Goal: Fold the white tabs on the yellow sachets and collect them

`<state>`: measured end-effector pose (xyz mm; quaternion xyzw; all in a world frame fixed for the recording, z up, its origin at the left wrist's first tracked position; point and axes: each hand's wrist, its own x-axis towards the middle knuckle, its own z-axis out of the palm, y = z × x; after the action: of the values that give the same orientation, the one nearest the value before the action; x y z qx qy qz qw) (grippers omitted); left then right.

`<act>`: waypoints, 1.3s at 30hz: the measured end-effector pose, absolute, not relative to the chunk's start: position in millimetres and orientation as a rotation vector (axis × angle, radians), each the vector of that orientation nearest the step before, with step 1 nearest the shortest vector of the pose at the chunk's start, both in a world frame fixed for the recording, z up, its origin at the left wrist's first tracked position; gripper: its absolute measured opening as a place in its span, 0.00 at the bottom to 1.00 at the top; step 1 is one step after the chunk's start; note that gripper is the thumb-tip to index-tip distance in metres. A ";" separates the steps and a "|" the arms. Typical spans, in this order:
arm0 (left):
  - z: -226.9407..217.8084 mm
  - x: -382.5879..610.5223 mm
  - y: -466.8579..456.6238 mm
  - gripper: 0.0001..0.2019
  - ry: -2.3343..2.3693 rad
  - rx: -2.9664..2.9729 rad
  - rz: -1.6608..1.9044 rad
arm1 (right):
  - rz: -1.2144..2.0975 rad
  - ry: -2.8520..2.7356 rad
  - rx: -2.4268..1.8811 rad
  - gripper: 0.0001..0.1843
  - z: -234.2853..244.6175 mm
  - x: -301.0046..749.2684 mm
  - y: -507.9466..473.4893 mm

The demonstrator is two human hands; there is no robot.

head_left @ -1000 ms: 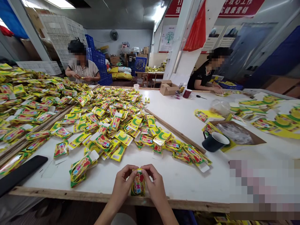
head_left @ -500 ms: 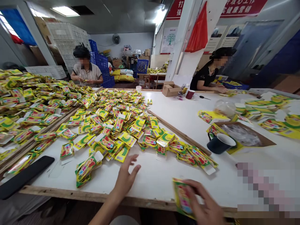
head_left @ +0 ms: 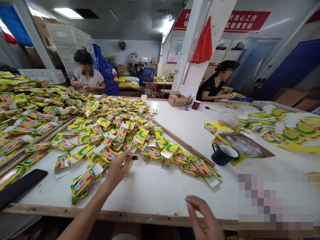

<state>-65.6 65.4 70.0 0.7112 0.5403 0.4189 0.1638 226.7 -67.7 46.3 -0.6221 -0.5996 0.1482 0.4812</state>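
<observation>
My left hand (head_left: 117,170) is closed at the near edge of the pile, pinching a small box (head_left: 134,157) whose dark open end faces right; my fingers cover most of it. My right hand (head_left: 203,216) is over the front edge of the table, fingers curved and a little apart, with nothing visible between them. Printed yellow-and-green small boxes, many with white flaps raised, form a large pile (head_left: 122,133) beyond my left hand. A few boxes (head_left: 83,181) lie stacked left of my left forearm.
A wooden strip (head_left: 182,141) borders the pile on the right. Beyond it stand a dark mug (head_left: 224,155) and an open carton (head_left: 260,150) of clear plastic. A black phone-like slab (head_left: 25,185) lies at left. Two people (head_left: 87,78) (head_left: 212,85) work across the table.
My left hand has gone from open to closed on a small box, moving up and left. The box that was in my right hand is no longer there, and that hand has opened.
</observation>
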 end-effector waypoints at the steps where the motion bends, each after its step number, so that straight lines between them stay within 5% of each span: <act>1: 72.2 -60.6 53.2 0.11 1.448 1.936 1.189 | 0.444 -1.502 -1.435 0.12 44.8 208.2 -60.3; 10: 16.9 -12.6 -11.9 0.18 0.983 1.167 1.254 | 0.891 -1.463 -1.176 0.08 22.2 136.7 -31.3; 31: 13.7 -34.0 -18.4 0.09 1.111 1.474 1.128 | 1.004 -1.440 -1.165 0.10 16.1 132.9 -6.4; 34: 14.0 -31.4 -17.6 0.08 1.105 1.457 1.218 | 1.048 -1.349 -1.154 0.19 14.5 129.8 -5.8; 39: 20.9 -25.1 -15.8 0.09 1.118 1.466 1.268 | 0.930 -1.522 -1.103 0.08 21.7 133.5 -9.8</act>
<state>-25.1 -15.8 20.9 0.5892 0.4496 0.5099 0.4367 133.5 -9.8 21.7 -0.4558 -0.6290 0.3844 0.4988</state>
